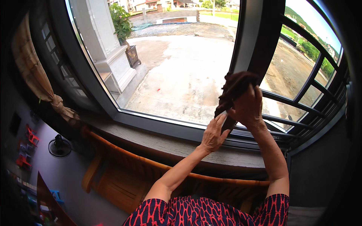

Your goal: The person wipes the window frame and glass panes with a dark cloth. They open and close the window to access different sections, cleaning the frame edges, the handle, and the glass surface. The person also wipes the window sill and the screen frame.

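Observation:
A large sliding window in a dark frame (158, 125) stands before me, glass between me and a paved yard. My right hand (249, 106) grips a dark brown cloth (237, 84) and presses it on the window's upright frame member. Lower and to the left, my left hand (214, 135) rests with spread fingers against the lower corner of the frame, just under the cloth; nothing shows in it.
Below the window runs a grey sill (169, 145), with a wooden bench (121, 180) along it. Barred window panes (299, 99) stand at right. A tied beige curtain (53, 96) hangs at left, above a floor fan (59, 147) and red plastic stools (31, 135).

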